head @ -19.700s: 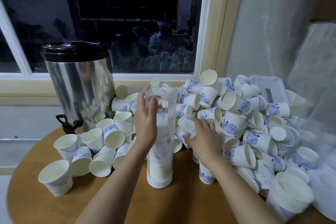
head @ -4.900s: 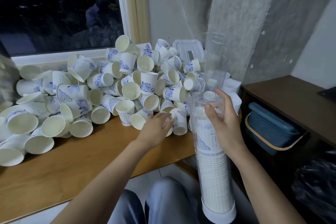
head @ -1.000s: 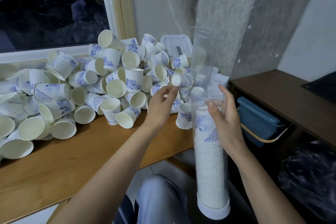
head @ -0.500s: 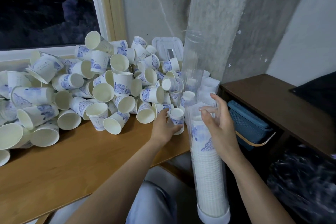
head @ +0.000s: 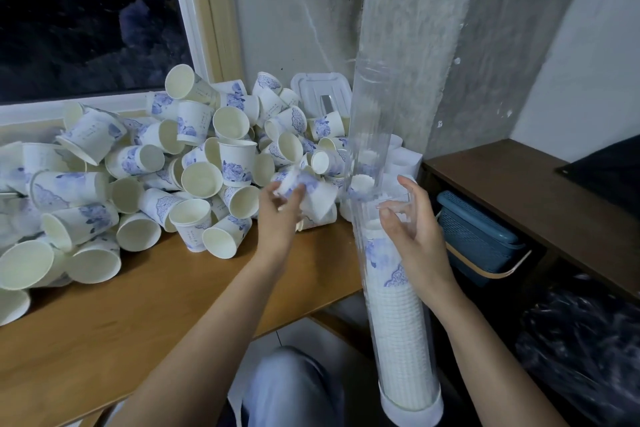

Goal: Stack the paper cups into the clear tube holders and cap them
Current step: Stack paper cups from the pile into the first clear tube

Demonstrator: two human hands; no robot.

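A clear tube holder point(head: 398, 333) stands beside the table's right edge, its white base low by my knee, filled with stacked white cups nearly to its rim. My right hand point(head: 412, 236) grips the tube near the top. My left hand point(head: 280, 215) holds a white paper cup with blue print point(head: 294, 184), blurred by motion, just above the table and left of the tube. A big pile of loose paper cups point(head: 194, 163) covers the back and left of the wooden table point(head: 121, 315). A second empty clear tube point(head: 372, 121) stands behind, against the wall.
A white plastic lid point(head: 322, 94) leans on the wall behind the pile. A dark wooden shelf point(head: 530, 194) stands at the right with a blue basket point(head: 478, 239) beneath it. A black plastic bag point(head: 581, 340) lies lower right. A dark window fills the upper left.
My left hand has lifted a cup off the table's pile and carries it up toward the tube. My right hand has stayed on the tube.
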